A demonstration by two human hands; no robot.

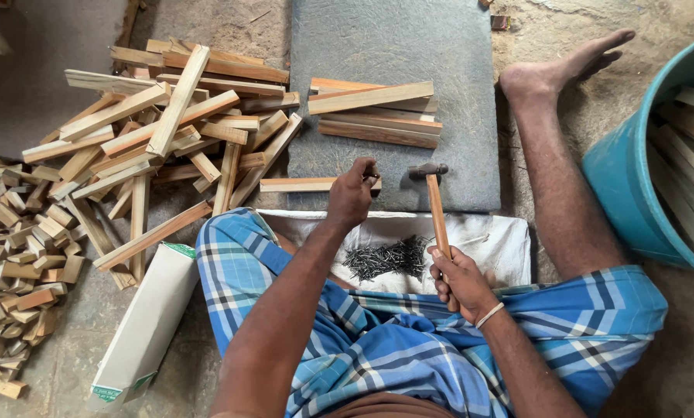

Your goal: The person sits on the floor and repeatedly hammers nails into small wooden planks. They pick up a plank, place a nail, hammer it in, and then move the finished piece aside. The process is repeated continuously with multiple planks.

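Presently left hand (352, 191) pinches a nail on the wood strip (297, 185); hammer (434, 203), gripped by right hand (459, 280), lies at three o'clock

Hammers: one hammer (437, 213).
Stone slabs: one grey slab (397, 46).
Slats on the slab: one lone slat (304, 185), plus a stack (378, 113) of about five.
Loose slats at left: one heap (169, 131), too many to count.
Small wood blocks: one pile (18, 255), uncounted.
Nails: one pile of nails (386, 258), uncounted.
Tubs: one teal tub (633, 170).
Cardboard boxes: one long box (142, 329).
Hands: two, left hand (352, 193), right hand (459, 280).
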